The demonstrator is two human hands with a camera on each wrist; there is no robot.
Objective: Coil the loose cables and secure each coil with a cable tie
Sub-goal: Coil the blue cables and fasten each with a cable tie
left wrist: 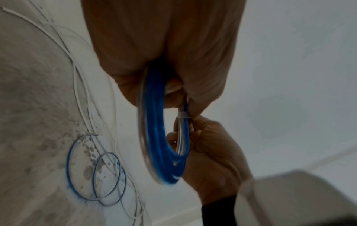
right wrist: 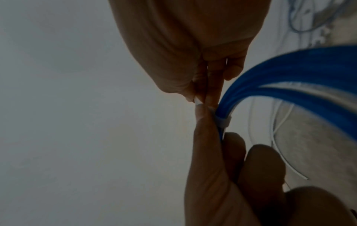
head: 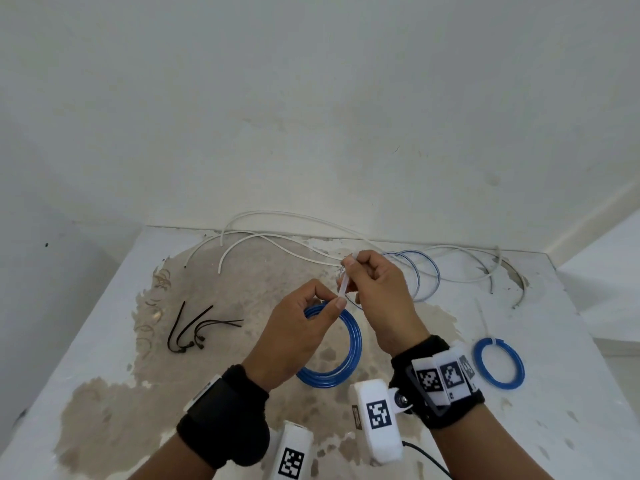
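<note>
Above the table's middle, my left hand (head: 335, 304) grips a blue cable coil (head: 349, 344) at its top. A white cable tie (head: 345, 282) is looped round the coil where I hold it. My right hand (head: 350, 265) pinches the tie's tail and holds it up and away from the coil. The left wrist view shows the coil (left wrist: 156, 130) hanging from my fingers, with the tie's head (left wrist: 182, 114) on the strands. In the right wrist view the tie band (right wrist: 224, 122) wraps the blue strands (right wrist: 289, 68).
A second blue coil (head: 498, 363) bound with a white tie lies at the right. Several black cable ties (head: 197, 327) lie at the left. Loose white cables (head: 277, 237) and thin blue loops (head: 424, 275) sprawl along the back edge against the wall.
</note>
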